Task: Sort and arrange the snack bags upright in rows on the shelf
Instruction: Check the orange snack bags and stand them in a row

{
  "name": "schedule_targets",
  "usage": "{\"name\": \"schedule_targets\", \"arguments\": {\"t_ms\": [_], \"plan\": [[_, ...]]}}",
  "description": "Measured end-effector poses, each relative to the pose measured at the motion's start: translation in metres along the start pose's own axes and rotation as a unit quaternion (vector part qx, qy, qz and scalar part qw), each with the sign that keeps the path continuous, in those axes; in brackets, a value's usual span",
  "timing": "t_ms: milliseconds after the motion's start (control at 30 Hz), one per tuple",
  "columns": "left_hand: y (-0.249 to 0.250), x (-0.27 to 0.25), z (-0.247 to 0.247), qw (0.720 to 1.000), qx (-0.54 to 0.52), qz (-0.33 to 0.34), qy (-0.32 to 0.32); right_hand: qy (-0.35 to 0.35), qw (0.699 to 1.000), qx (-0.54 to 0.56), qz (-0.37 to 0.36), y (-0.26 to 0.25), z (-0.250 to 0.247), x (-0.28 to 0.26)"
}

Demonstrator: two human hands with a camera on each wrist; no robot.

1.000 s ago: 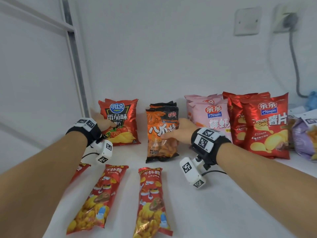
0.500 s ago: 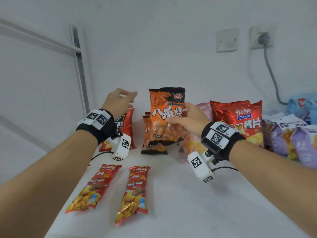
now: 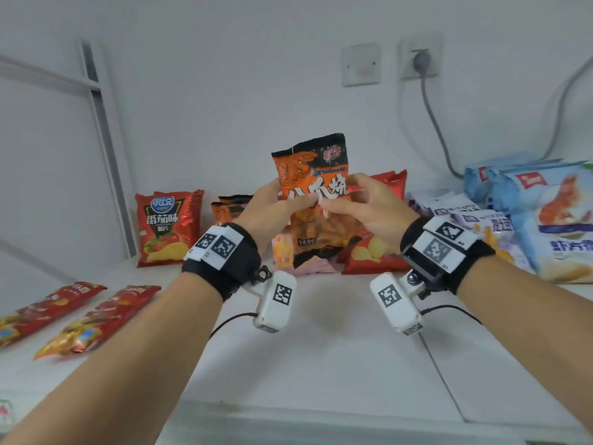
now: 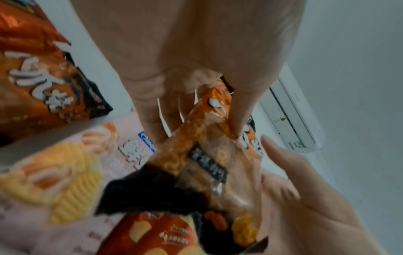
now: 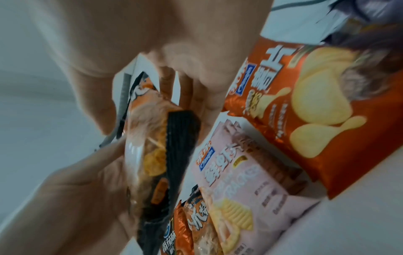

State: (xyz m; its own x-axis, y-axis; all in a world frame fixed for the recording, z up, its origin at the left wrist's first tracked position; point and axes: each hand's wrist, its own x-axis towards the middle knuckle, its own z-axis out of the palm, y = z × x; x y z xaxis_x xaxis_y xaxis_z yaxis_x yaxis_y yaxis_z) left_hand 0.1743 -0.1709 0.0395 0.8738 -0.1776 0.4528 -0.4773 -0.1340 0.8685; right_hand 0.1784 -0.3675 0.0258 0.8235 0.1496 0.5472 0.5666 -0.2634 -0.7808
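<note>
An orange-and-black snack bag (image 3: 313, 170) is held upright in the air above the white shelf (image 3: 321, 364), in front of the back wall. My left hand (image 3: 288, 202) pinches its left side, thumb in front and fingers behind. From the right, my right hand (image 3: 340, 194) grips the same bag. In the left wrist view my thumb presses into the orange bag (image 4: 209, 151). The right wrist view shows the bag (image 5: 152, 146) edge-on between both hands. More orange bags (image 3: 228, 207) stand behind my left hand.
A red tomato-chip bag (image 3: 167, 226) stands at the back left. A pink bag (image 3: 284, 255) and red chip bags (image 3: 369, 255) stand behind the held one. Purple bags (image 3: 481, 226) and blue bags (image 3: 552, 220) fill the right. Two long red bags (image 3: 99, 316) lie flat at the left.
My right hand lifted the orange bag off the shelf. My left hand left the tomato-chip bag and took hold of the orange bag too. The view swung right.
</note>
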Motion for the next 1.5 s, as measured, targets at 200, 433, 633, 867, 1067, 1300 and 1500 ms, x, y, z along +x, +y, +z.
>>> {"name": "schedule_targets", "arguments": {"t_ms": [200,433,633,867,1067,1300,1500], "plan": [[-0.019,0.009,0.025,0.997,-0.056,0.011,0.047,0.004,1.000,0.009,0.018,0.024,-0.023,-0.004],[-0.024,0.004,0.021,0.998,-0.002,0.010,0.055,0.056,0.992,-0.102,-0.040,0.031,-0.015,-0.003],[-0.022,0.001,0.027,0.999,-0.047,0.014,0.008,0.027,0.993,-0.096,-0.056,0.025,-0.012,-0.005],[-0.025,0.000,0.018,0.995,-0.089,0.007,-0.035,-0.008,0.999,0.035,0.023,0.025,-0.013,-0.007],[-0.024,-0.005,0.020,0.994,-0.087,0.023,-0.068,-0.014,0.999,-0.013,0.025,0.026,-0.010,-0.008],[-0.025,-0.003,0.020,0.990,-0.133,0.044,-0.011,0.000,0.995,-0.095,-0.016,0.030,-0.014,-0.003],[-0.022,-0.005,0.022,0.987,-0.157,0.041,-0.022,-0.003,0.992,-0.116,-0.045,0.034,-0.015,-0.001]]}}
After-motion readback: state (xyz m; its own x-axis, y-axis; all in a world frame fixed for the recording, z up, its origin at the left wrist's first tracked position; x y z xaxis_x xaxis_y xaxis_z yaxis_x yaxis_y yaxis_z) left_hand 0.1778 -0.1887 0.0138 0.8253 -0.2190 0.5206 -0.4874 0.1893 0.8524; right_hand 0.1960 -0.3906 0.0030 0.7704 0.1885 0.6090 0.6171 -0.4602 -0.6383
